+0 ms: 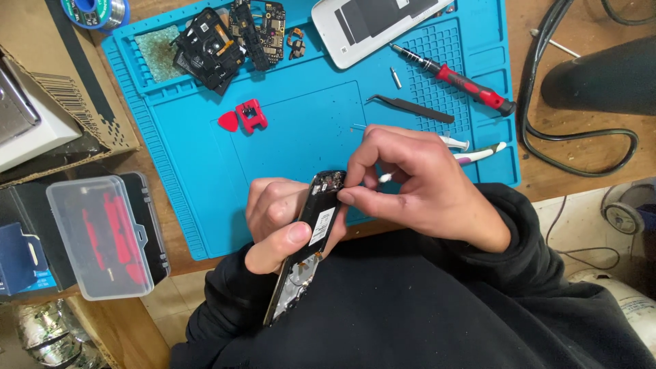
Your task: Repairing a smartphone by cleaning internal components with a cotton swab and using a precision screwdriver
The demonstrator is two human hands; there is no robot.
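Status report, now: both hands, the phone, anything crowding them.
Left hand grips opened phone frame on edge. Right hand pinches its top end, thin white tool in fingers. Tweezers and screwdriver lie apart on blue mat.

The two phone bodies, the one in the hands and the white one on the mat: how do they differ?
The dark phone frame is gripped on edge in the left hand, with the right hand pinching at its top end; the white phone shell lies flat, untouched, at the far edge of the blue mat. The frame is black, the shell white with dark patches. Both are opened up.
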